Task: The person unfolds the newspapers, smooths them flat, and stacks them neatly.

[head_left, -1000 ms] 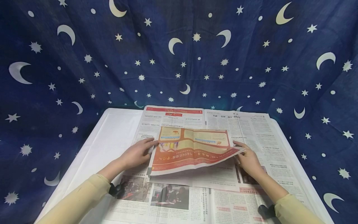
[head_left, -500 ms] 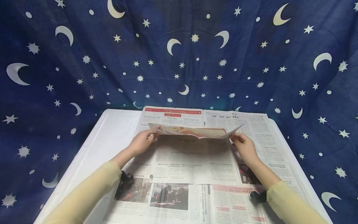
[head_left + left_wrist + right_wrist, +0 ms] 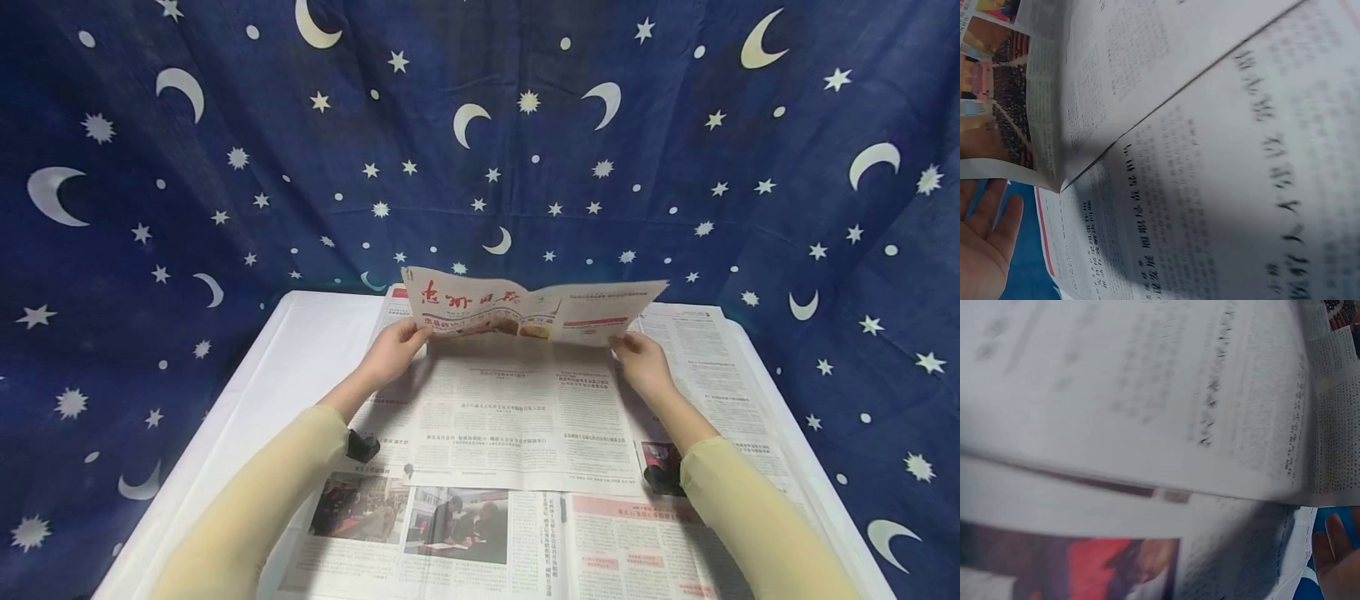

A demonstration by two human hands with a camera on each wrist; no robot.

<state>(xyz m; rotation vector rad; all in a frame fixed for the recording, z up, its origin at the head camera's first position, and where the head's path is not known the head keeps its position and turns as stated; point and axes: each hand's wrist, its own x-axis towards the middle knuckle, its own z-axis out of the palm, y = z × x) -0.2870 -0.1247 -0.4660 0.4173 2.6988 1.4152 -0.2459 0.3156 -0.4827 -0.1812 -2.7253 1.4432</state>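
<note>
A folded newspaper point(image 3: 525, 417) with a red masthead has its far part raised and tilted up. Its near part lies flat over other spread newspaper sheets point(image 3: 615, 529). My left hand point(image 3: 393, 350) pinches the raised part at its left edge, and my right hand point(image 3: 642, 360) grips it at the right edge. In the left wrist view, fingers of the left hand point(image 3: 988, 244) reach behind the raised sheet's edge, partly hidden. The right wrist view catches the right hand point(image 3: 1338, 562) beside the sheet's edge, only partly in frame.
The spread sheets lie on a white table point(image 3: 277, 358), whose bare surface shows along the left side. A dark blue curtain point(image 3: 420, 125) with moons and stars hangs behind and beside the table.
Both hands have gone up and away with the newspaper's far part. It has tipped upright from lying folded toward me, so the red masthead now shows and the near part lies uncovered.
</note>
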